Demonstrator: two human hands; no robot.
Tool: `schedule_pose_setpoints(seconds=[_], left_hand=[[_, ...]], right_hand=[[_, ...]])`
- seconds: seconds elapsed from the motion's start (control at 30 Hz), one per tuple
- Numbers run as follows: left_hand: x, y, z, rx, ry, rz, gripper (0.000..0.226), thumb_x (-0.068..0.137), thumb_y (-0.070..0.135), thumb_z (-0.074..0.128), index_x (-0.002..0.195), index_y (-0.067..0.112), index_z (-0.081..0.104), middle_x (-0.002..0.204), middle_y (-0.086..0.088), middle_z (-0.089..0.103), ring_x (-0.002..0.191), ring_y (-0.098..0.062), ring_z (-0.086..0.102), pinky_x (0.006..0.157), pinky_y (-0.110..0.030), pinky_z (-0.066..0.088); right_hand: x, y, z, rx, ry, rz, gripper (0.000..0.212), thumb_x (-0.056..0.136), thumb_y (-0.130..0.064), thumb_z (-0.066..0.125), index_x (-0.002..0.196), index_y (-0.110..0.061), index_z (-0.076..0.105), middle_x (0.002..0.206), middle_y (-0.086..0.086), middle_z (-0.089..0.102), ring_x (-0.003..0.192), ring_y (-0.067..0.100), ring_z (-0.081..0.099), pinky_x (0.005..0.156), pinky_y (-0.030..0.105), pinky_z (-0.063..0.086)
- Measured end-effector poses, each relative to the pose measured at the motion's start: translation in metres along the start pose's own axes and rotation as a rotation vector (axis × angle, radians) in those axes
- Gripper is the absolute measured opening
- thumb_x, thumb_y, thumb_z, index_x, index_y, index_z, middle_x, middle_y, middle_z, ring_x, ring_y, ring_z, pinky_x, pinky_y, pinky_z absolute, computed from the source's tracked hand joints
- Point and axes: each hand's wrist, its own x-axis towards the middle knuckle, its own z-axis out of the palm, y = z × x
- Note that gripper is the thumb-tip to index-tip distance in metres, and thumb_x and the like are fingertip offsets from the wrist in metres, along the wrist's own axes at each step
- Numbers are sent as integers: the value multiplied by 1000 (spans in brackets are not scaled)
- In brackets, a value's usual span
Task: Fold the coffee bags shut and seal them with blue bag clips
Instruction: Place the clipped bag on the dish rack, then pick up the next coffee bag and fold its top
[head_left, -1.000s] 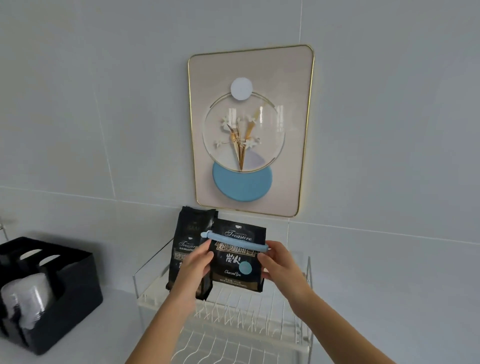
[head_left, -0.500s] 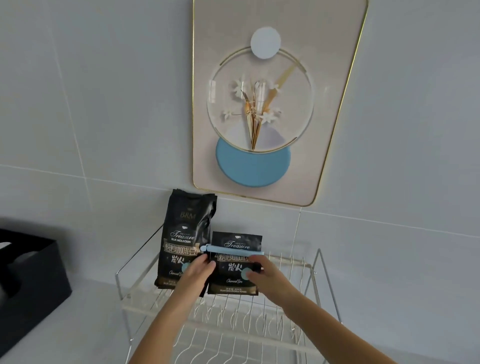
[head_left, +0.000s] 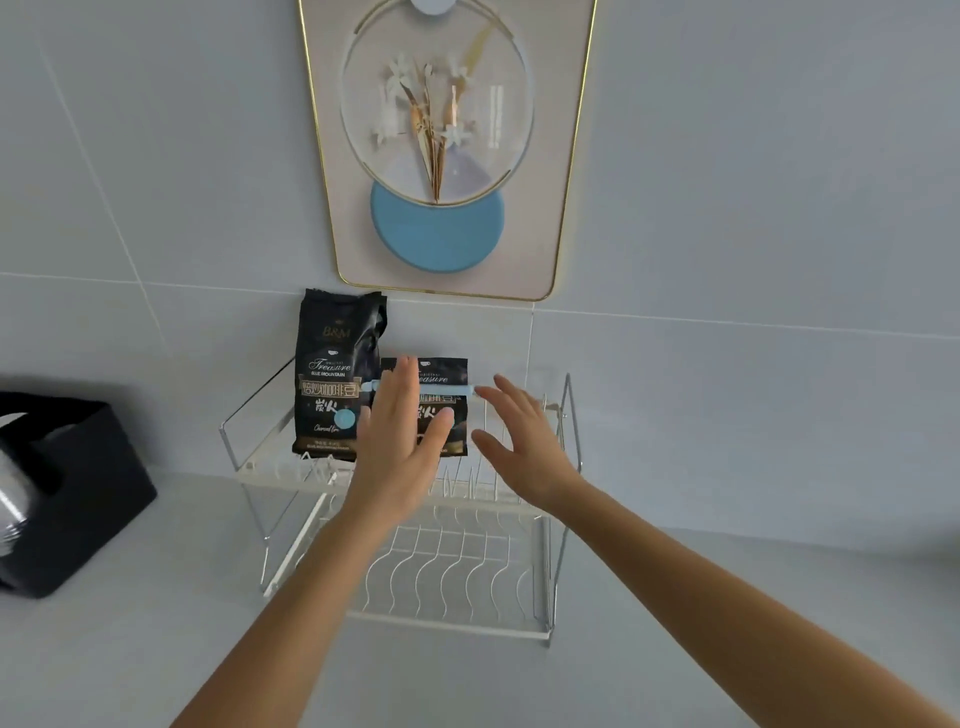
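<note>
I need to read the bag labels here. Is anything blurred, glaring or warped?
Head view: light is soft and even, no harsh shadows. Head view: print on the taller coffee bag is legible; the left hand hides much of the shorter coffee bag. Head view: the black caddy at the left edge is smeared.

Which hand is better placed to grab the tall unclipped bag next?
Left, probably: the left hand hangs open just beside the tall bag; the right hand is beyond the clipped bag.

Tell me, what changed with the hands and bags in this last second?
Both the left hand and right hand let go of the clipped bag, fingers now spread, leaving it standing on the rack. The blue clip stayed across it; the taller bag stayed put.
</note>
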Motion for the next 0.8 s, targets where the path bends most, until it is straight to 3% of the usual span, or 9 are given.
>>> schedule_pose_setpoints(seconds=[0.17, 0.27, 0.37, 0.47, 0.57, 0.8], left_hand=[[-54, 22, 64, 68, -155, 22, 63, 96, 42, 32, 147, 30, -3, 159, 10, -2, 145, -7, -8, 118, -46, -4], [-78, 41, 101, 76, -184, -33, 61, 97, 41, 29, 147, 29, -3, 159, 9, -3, 141, -1, -12, 118, -44, -7], [-94, 64, 130, 86, -174, 32, 62, 95, 46, 26, 145, 34, -8, 158, 11, -5, 141, 0, -15, 116, -40, -9], [-112, 87, 161, 40, -183, 77, 61, 94, 47, 27, 139, 42, -14, 156, 14, -9, 143, -2, -13, 115, -37, -9], [-134, 104, 197, -30, -208, 82, 60, 93, 45, 26, 141, 39, -9, 155, 17, -11, 143, 0, -10, 116, -35, -8], [-180, 143, 298, -48, -593, -52, 64, 95, 46, 27, 143, 36, -14, 157, 12, -13, 143, -2, -12, 119, -40, -6]], right_hand=[[-59, 28, -16, 33, -12, -34, 51, 94, -21, 52, 142, -22, 33, 157, 2, 18, 145, 20, 9, 112, 32, 16], [-90, 47, -26, 40, -10, -83, 56, 89, -5, 50, 139, -25, 35, 155, -1, 23, 143, 18, 14, 108, 31, 24], [-117, 77, -47, 46, 60, -49, 54, 90, -10, 51, 139, -26, 35, 155, -3, 25, 142, 15, 17, 110, 30, 25], [-151, 117, -65, 3, 95, 108, 50, 94, -24, 51, 140, -26, 33, 155, -3, 24, 143, 17, 16, 114, 38, 26], [-192, 159, -80, -76, 28, 342, 52, 95, -33, 48, 142, -26, 28, 158, -1, 16, 145, 21, 10, 116, 47, 23], [-282, 245, -134, -120, -94, 742, 56, 94, -41, 45, 144, -25, 25, 158, 4, 12, 145, 25, 7, 115, 52, 21]])
